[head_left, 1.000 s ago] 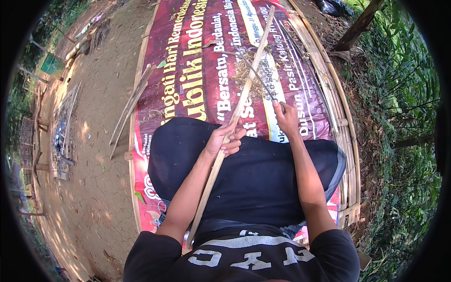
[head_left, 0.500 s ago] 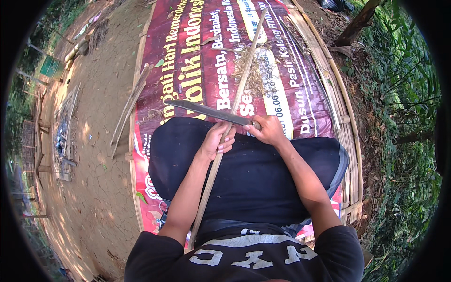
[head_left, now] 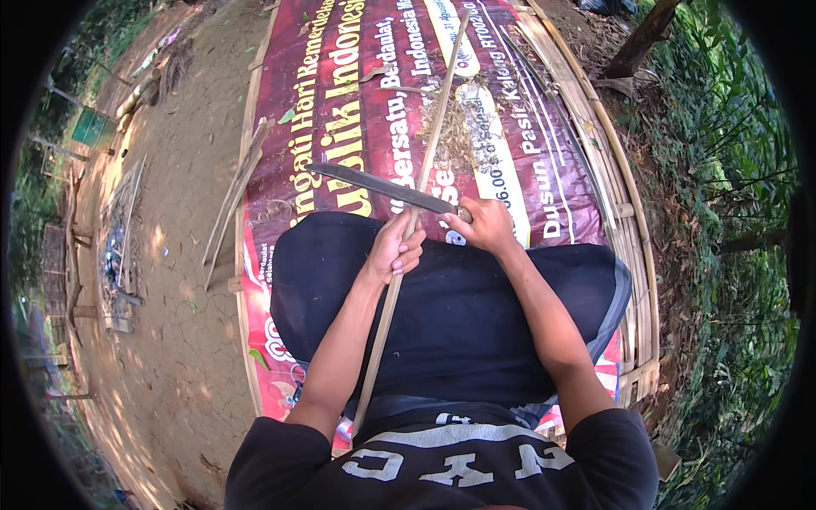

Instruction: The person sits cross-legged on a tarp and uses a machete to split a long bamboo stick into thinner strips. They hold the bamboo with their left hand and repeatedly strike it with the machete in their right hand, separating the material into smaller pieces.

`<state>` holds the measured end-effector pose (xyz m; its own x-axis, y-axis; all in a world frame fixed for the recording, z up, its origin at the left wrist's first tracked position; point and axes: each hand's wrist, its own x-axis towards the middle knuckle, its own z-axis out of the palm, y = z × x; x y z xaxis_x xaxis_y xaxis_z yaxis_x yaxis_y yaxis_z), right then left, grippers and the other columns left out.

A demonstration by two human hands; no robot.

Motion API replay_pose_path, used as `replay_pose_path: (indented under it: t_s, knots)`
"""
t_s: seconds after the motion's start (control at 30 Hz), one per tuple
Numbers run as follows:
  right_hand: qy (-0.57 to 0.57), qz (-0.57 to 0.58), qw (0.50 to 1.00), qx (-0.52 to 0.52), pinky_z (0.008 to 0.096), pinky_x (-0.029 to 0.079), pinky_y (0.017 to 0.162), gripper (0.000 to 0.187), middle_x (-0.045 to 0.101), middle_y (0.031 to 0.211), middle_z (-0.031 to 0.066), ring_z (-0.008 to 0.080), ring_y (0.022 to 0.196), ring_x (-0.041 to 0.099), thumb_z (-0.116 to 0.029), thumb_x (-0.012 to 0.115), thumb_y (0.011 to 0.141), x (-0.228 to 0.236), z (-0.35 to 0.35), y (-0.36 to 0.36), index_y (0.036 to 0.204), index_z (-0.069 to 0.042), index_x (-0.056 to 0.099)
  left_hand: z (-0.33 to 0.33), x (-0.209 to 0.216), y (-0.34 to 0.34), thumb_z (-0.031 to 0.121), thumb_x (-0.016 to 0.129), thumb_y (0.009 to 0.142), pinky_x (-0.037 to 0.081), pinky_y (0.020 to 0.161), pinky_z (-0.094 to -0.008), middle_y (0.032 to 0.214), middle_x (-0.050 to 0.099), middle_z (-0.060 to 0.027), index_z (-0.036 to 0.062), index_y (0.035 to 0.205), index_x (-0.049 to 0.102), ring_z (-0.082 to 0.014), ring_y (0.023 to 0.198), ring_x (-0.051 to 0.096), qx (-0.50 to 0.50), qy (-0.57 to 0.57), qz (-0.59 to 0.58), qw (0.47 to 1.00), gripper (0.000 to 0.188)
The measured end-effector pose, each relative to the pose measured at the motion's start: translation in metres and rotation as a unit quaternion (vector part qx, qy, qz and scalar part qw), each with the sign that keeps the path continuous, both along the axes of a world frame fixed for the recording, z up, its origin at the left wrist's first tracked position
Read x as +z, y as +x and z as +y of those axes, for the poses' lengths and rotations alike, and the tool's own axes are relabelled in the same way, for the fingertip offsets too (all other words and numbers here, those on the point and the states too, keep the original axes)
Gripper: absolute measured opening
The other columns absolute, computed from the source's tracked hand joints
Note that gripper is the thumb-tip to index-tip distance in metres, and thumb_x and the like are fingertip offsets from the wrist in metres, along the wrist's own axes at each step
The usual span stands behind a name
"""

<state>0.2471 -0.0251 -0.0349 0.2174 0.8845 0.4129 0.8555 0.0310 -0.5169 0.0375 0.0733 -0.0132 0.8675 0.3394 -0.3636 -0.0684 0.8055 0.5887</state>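
Note:
A long, thin strip of split bamboo (head_left: 438, 127) runs from near my lap up and away, slanting a little to the right. Wrapped round its middle is my left hand (head_left: 396, 246), closed, above my dark-trousered legs. My right hand (head_left: 483, 226) grips the handle of a machete (head_left: 374, 184) with a long dark blade. The blade lies across the strip just beyond my left fingers, its tip pointing left and slightly away. The strip's near end comes close to my shirt.
I sit on a bamboo platform (head_left: 633, 255) covered with a red printed banner (head_left: 280, 170). Curled shavings (head_left: 459, 140) lie beyond my hands. More bamboo strips (head_left: 234, 204) rest at the left edge. Cracked earth (head_left: 178, 255) is to the left, green plants (head_left: 731, 340) to the right.
The machete blade has tipped, its point moving slightly away and right. My right hand has shifted slightly. The far end of the bamboo strip has swung a little left.

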Motion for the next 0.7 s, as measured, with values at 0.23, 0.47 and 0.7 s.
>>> replay_pose_path:
  t_s: [0.23,0.47,0.7]
  knots:
    - [0.012,-0.02,0.998,0.064,0.0428,0.047,0.047,0.053,0.056,0.052,0.0101,0.032,0.049,0.061,-0.056,0.071,0.084,0.008,-0.005,-0.016,0.068,-0.006,0.061,-0.012,-0.02,0.003,0.034,0.037,0.106,0.032,0.024,-0.0267,0.05,0.038,0.0015,0.0073,0.083,0.053,-0.0132,0.029,0.039,0.01,-0.081,-0.046,0.996,0.038]
    - [-0.038,0.057,0.996,-0.056,0.0452,0.045,0.047,0.056,0.055,0.052,0.0161,0.0369,0.048,0.059,-0.055,0.066,0.09,-0.002,0.005,0.009,0.068,-0.004,0.062,-0.01,-0.004,0.0,0.041,0.026,0.11,0.03,0.025,-0.0225,0.046,0.034,0.0022,0.013,0.076,0.042,-0.0094,0.027,0.034,-0.014,-0.113,-0.081,0.99,0.047]
    - [-0.052,0.119,0.992,-0.006,0.0444,0.046,0.05,0.052,0.057,0.054,0.0172,0.0368,0.05,0.06,-0.052,0.067,0.09,0.007,-0.003,0.002,0.072,-0.002,0.066,-0.012,-0.01,0.01,0.035,0.029,0.108,0.032,0.029,-0.0246,0.046,0.035,0.0015,0.0116,0.076,0.043,-0.0125,0.03,0.036,-0.032,-0.135,-0.113,0.984,0.043]
